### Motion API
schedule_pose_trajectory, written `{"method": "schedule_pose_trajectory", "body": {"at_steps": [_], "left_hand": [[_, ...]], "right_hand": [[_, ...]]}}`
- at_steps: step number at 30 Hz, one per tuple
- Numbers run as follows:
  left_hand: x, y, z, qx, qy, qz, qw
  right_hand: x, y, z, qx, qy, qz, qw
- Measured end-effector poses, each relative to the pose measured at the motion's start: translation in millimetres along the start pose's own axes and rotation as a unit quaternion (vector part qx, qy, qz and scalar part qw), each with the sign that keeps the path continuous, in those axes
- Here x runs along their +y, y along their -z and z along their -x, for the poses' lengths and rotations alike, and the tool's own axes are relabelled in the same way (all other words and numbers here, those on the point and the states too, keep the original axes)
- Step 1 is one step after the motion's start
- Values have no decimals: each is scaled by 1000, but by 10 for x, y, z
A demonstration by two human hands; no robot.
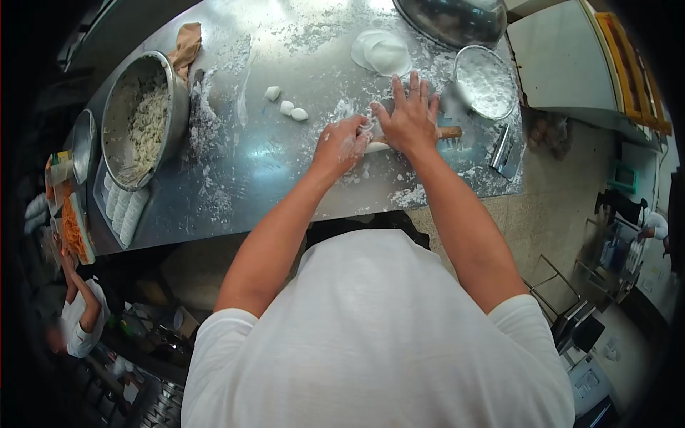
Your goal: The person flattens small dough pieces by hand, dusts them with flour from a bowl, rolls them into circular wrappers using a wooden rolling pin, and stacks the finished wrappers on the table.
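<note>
My right hand lies flat with fingers spread on a wooden rolling pin, its palm over the pin's middle. Under the pin, a small piece of white dough shows at the left end, partly hidden. My left hand has curled, floury fingers closed on the dough's edge. Above my right hand rests a stack of thin round dough wrappers. Several small dough lumps sit to the left on the floured steel table.
A bowl of flour and a metal scraper stand at right, with a large metal bowl behind. On the left are a deep bowl of filling, a tray of white rolls and a co-worker by shredded orange food.
</note>
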State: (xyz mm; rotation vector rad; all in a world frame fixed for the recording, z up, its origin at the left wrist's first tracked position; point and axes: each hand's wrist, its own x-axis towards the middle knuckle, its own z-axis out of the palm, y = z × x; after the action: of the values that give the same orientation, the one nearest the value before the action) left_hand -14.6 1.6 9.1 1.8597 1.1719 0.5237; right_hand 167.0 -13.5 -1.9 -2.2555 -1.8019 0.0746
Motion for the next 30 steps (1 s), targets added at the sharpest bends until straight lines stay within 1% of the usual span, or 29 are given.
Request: {"method": "schedule_pose_trajectory", "body": {"at_steps": [1, 3, 4, 6, 7, 8, 9, 12, 13, 15, 16, 17, 19, 20, 21, 22, 23, 24, 25, 26, 27, 28, 30], "left_hand": [[-53, -25, -31, 5, -7, 0, 1000], [-145, -41, -75, 0, -132, -74, 988], [-116, -2, -59, 6, -133, -73, 988], [-36, 65, 43, -52, -11, -30, 998], [-83, 27, 119, -50, -9, -28, 998], [-178, -49, 224, -57, 78, 72, 993], [-252, -92, 284, -64, 166, 169, 969], [-257, -47, 352, -77, 160, 161, 971], [-178, -9, 334, -87, 166, 159, 969], [17, 90, 188, -55, 109, 47, 991], [50, 88, 105, -60, 130, 79, 987], [58, 71, 40, -58, 122, 75, 988], [-14, 24, -64, -31, -30, -11, 999], [-72, 2, -88, -16, -120, -59, 991], [-53, 19, -92, -7, -121, -57, 991], [-28, 39, -68, -22, -85, -55, 995], [-2, 64, -44, -39, -49, -52, 997], [69, 122, 2, -81, 76, 35, 993], [-17, 91, 37, -79, 80, 36, 993], [-183, 25, 97, -97, 167, 178, 965], [-301, -11, 152, -115, 253, 314, 908], [-337, 28, 165, -120, 259, 312, 906], [-307, 129, 153, -152, 215, 190, 946]], "right_hand": [[7, 37, 29, 8, 3, 2, 1000], [35, 120, 272, -5, 9, -24, 1000], [104, 127, 508, -22, 20, -31, 999], [289, 199, 1059, -100, 63, -6, 993], [339, 238, 1284, -102, 65, -5, 993], [373, 269, 1502, -98, 75, -11, 992], [384, 268, 1606, -95, 84, -18, 992], [200, 280, 1030, -136, 61, -2, 989], [83, 281, 744, -131, 40, -3, 991], [-26, 128, 224, -103, 15, -4, 995], [-30, 83, 79, -79, 10, -4, 997], [-20, 90, 75, -70, 9, -5, 997], [-30, 72, 24, -42, 32, 4, 999], [-17, 115, 182, -40, 22, -17, 999], [16, 161, 391, -56, 21, -11, 998], [77, 183, 639, -74, 20, -5, 997], [196, 168, 965, -81, 49, -10, 995], [302, 172, 1210, -89, 76, -15, 993], [339, 213, 1301, -91, 79, -15, 993], [360, 239, 1385, -93, 84, -14, 992], [368, 240, 1449, -96, 86, -14, 992], [315, 241, 1330, -102, 81, -17, 991], [119, 247, 758, -127, 53, 17, 990]]}}
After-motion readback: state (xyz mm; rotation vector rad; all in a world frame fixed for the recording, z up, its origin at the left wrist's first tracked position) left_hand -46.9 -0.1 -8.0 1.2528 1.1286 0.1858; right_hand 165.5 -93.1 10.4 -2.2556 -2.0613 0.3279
